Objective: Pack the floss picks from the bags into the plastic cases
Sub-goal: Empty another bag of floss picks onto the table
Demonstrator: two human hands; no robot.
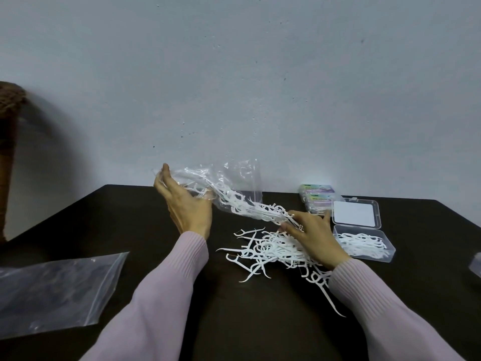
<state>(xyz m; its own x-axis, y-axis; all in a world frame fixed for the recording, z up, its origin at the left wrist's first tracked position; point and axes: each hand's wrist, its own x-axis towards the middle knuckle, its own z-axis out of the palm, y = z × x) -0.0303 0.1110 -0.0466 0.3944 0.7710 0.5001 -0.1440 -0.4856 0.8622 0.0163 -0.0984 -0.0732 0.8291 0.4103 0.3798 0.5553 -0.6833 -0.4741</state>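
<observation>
My left hand holds a clear plastic bag up above the dark table, with white floss picks spilling out of its lower right end. My right hand pinches a bunch of those picks at the bag's mouth. Below it a loose pile of floss picks lies on the table. To the right, an open clear plastic case holds several picks, its lid folded back behind it.
Two closed cases with coloured labels stand behind the open one near the wall. An empty zip bag lies flat at the front left. A brown object stands at the far left. The table ends at the wall.
</observation>
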